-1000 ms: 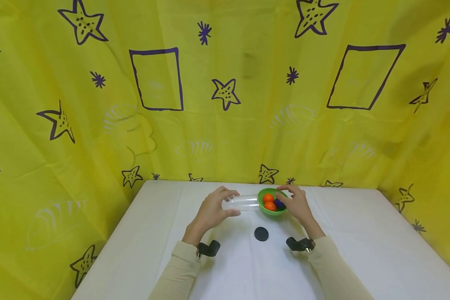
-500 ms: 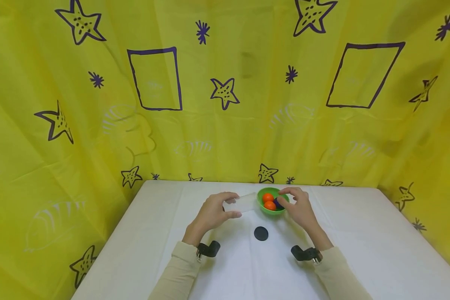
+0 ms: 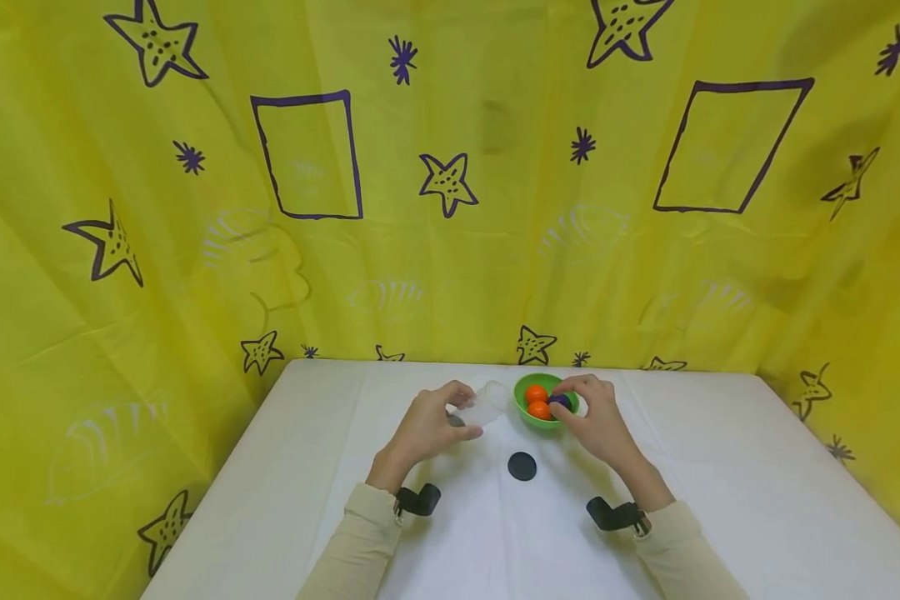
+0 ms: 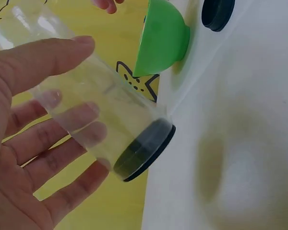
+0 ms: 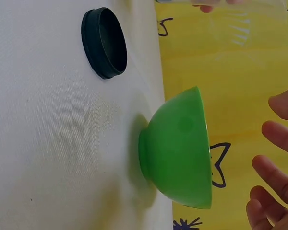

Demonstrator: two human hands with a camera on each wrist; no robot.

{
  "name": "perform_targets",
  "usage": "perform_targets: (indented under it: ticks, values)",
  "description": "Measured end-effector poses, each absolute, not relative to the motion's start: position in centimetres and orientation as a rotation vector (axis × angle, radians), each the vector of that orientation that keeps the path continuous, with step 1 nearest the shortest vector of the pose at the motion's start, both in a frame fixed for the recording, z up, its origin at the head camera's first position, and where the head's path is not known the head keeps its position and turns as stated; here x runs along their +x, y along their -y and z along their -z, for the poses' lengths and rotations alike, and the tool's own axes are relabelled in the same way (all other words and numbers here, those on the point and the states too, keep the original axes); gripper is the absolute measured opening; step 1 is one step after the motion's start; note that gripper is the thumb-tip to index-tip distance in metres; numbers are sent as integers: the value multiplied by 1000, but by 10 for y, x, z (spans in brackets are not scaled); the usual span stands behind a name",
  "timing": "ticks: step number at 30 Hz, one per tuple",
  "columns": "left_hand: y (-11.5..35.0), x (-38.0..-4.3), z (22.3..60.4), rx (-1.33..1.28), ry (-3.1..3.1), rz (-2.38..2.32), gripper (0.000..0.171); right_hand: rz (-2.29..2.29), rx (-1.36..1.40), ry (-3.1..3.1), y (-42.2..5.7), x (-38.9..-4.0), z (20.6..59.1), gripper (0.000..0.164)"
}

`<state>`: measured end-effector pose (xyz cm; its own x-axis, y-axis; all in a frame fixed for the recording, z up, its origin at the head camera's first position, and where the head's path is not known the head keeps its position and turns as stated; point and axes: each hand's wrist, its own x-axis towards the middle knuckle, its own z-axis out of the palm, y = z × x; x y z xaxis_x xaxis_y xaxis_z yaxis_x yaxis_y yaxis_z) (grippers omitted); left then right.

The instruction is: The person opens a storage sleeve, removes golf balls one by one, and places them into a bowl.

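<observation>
My left hand point(image 3: 423, 427) holds a clear plastic tube-shaped container point(image 4: 105, 91) between thumb and fingers. The container is tilted, its black end cap point(image 4: 146, 149) low and its other end raised; I see nothing inside it. Just to its right stands a green bowl point(image 3: 542, 423) with two orange balls point(image 3: 536, 395) and a dark purple ball point(image 3: 562, 401) in it. Over the bowl's right side hovers my right hand point(image 3: 598, 417), fingers spread and loosely bent. In the right wrist view its fingertips point(image 5: 265, 165) are apart, with nothing visible between them.
A round black lid point(image 3: 522, 467) lies on the white-covered table point(image 3: 450, 533), nearer to me than the bowl. Behind the table hangs a yellow curtain point(image 3: 495, 275) with drawn stars, and it continues along both sides.
The container has swung from lying level with its end at the bowl to a raised tilt, a little away from the bowl. My right hand has shifted slightly above the bowl.
</observation>
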<state>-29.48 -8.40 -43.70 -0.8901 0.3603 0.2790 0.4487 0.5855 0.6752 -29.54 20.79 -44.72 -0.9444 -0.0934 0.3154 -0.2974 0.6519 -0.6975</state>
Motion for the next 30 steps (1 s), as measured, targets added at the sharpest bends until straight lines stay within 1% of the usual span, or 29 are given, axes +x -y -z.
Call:
perform_targets:
  ticks: [11, 15, 22, 30]
  values:
    - [76, -297, 453, -594, 2713, 1372, 52, -981, 519, 2704, -221, -287, 432, 13]
    - [73, -298, 459, -570, 2713, 1409, 51, -1004, 519, 2783, -229, -286, 427, 17]
    - [69, -297, 464, -435, 2707, 1524, 52, -1007, 551, 2863, -242, -286, 424, 22]
    - [64, -298, 468, -420, 2721, 1441, 48, -1020, 472, 2884, -251, -286, 421, 25]
